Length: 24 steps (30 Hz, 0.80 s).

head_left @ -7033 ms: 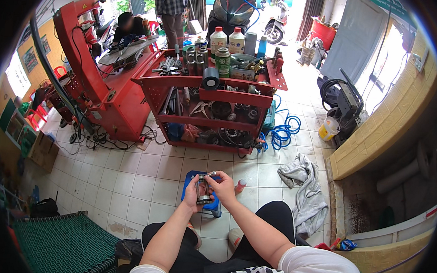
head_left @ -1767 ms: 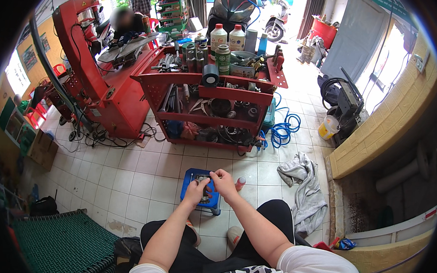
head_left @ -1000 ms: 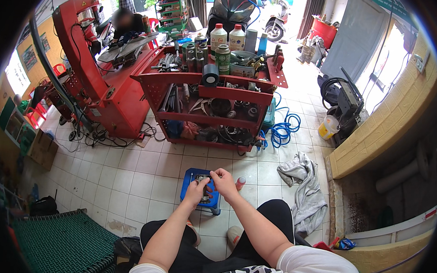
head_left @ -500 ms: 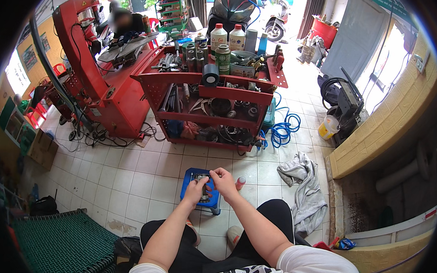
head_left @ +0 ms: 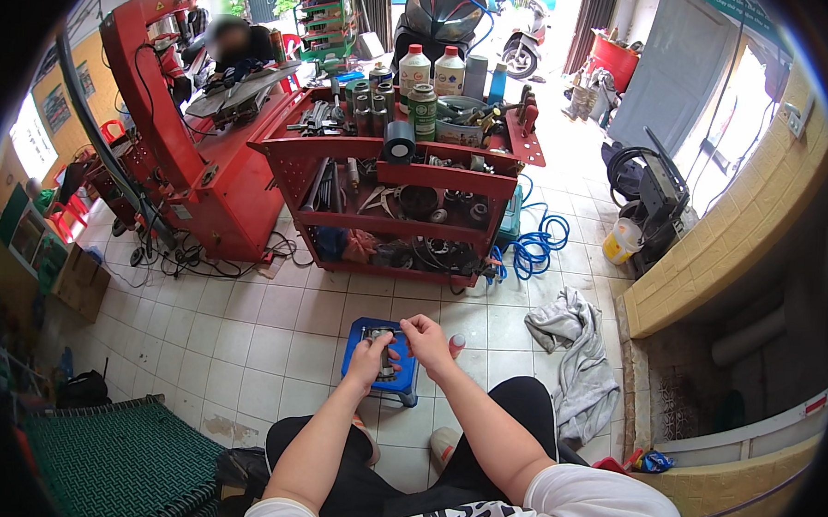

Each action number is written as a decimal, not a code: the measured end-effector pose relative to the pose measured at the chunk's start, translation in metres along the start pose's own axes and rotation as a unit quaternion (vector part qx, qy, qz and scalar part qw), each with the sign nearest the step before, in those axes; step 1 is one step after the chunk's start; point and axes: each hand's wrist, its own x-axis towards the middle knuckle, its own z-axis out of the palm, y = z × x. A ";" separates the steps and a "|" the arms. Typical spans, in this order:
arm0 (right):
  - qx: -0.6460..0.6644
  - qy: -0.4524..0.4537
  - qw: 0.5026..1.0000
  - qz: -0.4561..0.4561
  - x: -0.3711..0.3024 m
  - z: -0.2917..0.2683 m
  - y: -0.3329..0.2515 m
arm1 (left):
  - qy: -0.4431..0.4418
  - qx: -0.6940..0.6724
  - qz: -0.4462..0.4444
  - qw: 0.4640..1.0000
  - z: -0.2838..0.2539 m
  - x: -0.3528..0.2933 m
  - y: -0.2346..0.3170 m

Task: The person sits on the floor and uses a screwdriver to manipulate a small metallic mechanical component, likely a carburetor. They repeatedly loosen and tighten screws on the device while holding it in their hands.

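Over a low blue plastic stool (head_left: 405, 386), both hands work close together. On the stool lies a greyish metal part (head_left: 387, 372), mostly covered by my fingers, so I cannot make out its kind. My left hand (head_left: 370, 356) is closed around it, thumb on top. Just to the right, my right hand (head_left: 425, 340) is closed in a pinch at the end of a thin dark piece (head_left: 395, 331) running toward the metal part. Beside my right hand a small bottle with reddish contents (head_left: 457, 342) stands on the floor.
A red tool cart (head_left: 388, 222) with bottles, cans and tools stands ahead, left of a coiled blue hose (head_left: 539, 250). A grey cloth (head_left: 571, 358) lies on the tiles at right. At left are a red machine (head_left: 222, 204) and a green woven seat (head_left: 123, 458); a person (head_left: 243, 43) is behind.
My right hand has shifted slightly to the right, and the gap between my two hands has widened a little. My left hand stays at the metal part.
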 end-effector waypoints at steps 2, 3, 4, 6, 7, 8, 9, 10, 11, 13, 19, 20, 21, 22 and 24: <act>-0.011 0.001 1.000 -0.005 -0.001 0.002 0.003 | -0.005 0.004 0.000 1.000 0.003 -0.001 0.000; -0.011 0.001 1.000 -0.005 -0.002 0.005 0.002 | -0.006 0.006 0.000 1.000 0.003 -0.002 0.000; -0.012 0.002 1.000 -0.005 -0.004 0.007 0.002 | -0.007 0.008 0.001 1.000 0.002 -0.002 0.000; -0.013 0.002 1.000 -0.003 -0.006 0.009 0.000 | -0.010 0.012 0.005 1.000 0.001 -0.001 -0.002; -0.014 0.001 1.000 -0.002 -0.006 0.009 -0.001 | -0.008 0.014 0.008 1.000 0.000 0.000 -0.003; -0.015 0.001 1.000 0.000 -0.007 0.010 -0.003 | -0.006 0.016 0.011 1.000 -0.001 0.000 -0.004; -0.010 0.003 1.000 -0.002 -0.005 0.008 -0.002 | -0.007 0.018 0.014 1.000 0.000 0.001 -0.004; -0.005 0.005 1.000 -0.003 -0.003 0.005 -0.002 | -0.002 0.011 0.009 1.000 0.000 0.002 -0.003; 0.000 0.007 1.000 -0.004 -0.002 0.003 -0.002 | 0.002 0.004 0.005 1.000 0.000 0.003 -0.001; 0.001 -0.001 1.000 -0.001 0.000 0.001 -0.002 | 0.009 0.001 0.000 1.000 -0.002 0.003 0.000; -0.004 -0.003 1.000 -0.001 -0.001 0.003 0.000 | -0.001 0.006 0.000 1.000 -0.001 0.003 -0.002; -0.012 -0.001 1.000 -0.002 -0.001 0.004 0.001 | -0.008 0.010 -0.001 1.000 -0.001 0.002 -0.002; -0.017 -0.002 1.000 -0.008 -0.002 0.006 0.001 | -0.015 0.014 -0.002 1.000 -0.001 0.001 -0.002; -0.023 -0.002 1.000 -0.013 -0.004 0.007 0.002 | -0.013 0.008 -0.008 1.000 -0.001 0.001 -0.002; -0.038 -0.005 0.999 -0.035 -0.002 0.006 0.005 | -0.010 -0.002 -0.017 1.000 -0.001 0.000 -0.002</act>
